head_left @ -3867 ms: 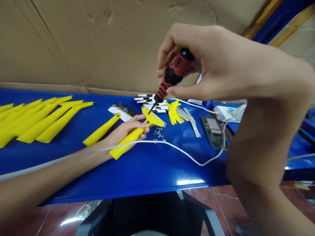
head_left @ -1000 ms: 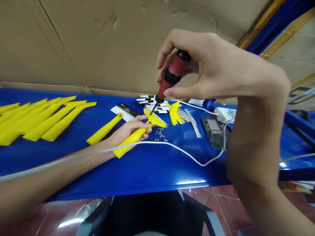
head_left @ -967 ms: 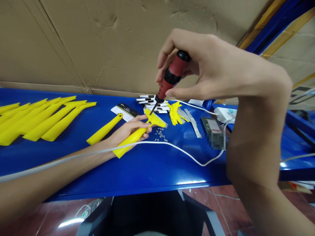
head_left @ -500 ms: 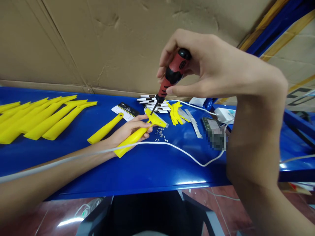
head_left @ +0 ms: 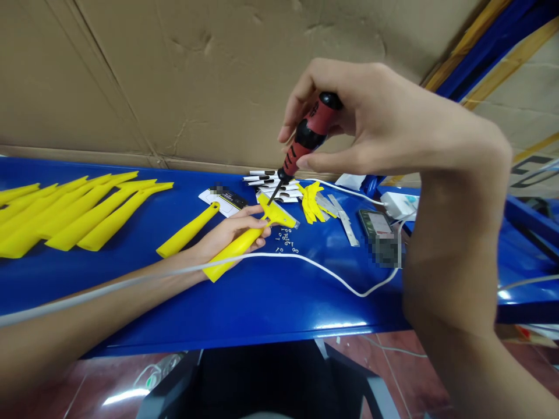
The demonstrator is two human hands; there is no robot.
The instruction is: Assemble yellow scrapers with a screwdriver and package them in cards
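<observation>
My left hand (head_left: pixel 238 228) is closed around a yellow scraper (head_left: pixel 231 251) near its neck, its blade end pointing up and right. In my right hand (head_left: pixel 349 110) is a red and black screwdriver (head_left: pixel 309 135), held at a slant from above. The screwdriver's tip meets the left side of the scraper head; any screw under it is too small to make out. Small loose screws (head_left: pixel 286 238) lie on the blue table just right of the scraper head. A separate yellow handle (head_left: pixel 187 230) lies left of my left hand, beside a black and white card (head_left: pixel 225 199).
Several yellow handles (head_left: pixel 96 212) lie in a row at the left. Behind the scraper are white sleeves (head_left: pixel 279 186), yellow head pieces (head_left: pixel 312 202) and metal blades (head_left: pixel 344 221). A phone (head_left: pixel 378 227) and a white adapter (head_left: pixel 399 205) sit right. A white cable (head_left: pixel 332 273) crosses in front.
My right hand's fingers have shifted a little on the screwdriver, and its handle has turned. The scraper and my left hand stay in nearly the same place.
</observation>
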